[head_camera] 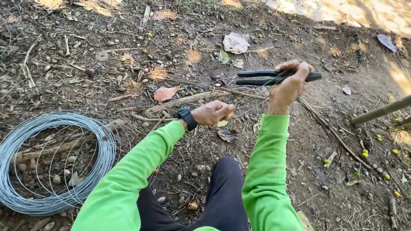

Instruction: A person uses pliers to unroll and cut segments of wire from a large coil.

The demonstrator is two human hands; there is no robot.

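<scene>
Pliers (pixel 274 77), black-handled, held up in right hand (pixel 289 87), fingers wrapped around both handles, handles close together; tool lies roughly horizontal, jaw end pointing left, tip hard to make out against the ground. Left hand (pixel 212 113) lower and nearer the body, thumb and fingertips pressed together, pinching what looks like a thin wire strand (pixel 246 97) running up toward the pliers; strand too fine to trace fully. Black wristwatch (pixel 186 118) on left wrist, green sleeves on both arms. Wire coil (pixel 25 132), grey, lies flat on the dirt ground (pixel 334 179) at far left, well apart from both hands, mostly wound, a few loose loops inside. Progress: strand seems pulled out and held between the hands, pliers in position near it; no cut or twisted piece visible. Dry leaves, twigs, small yellow-green fruits (pixel 364 152) scattered around.
</scene>
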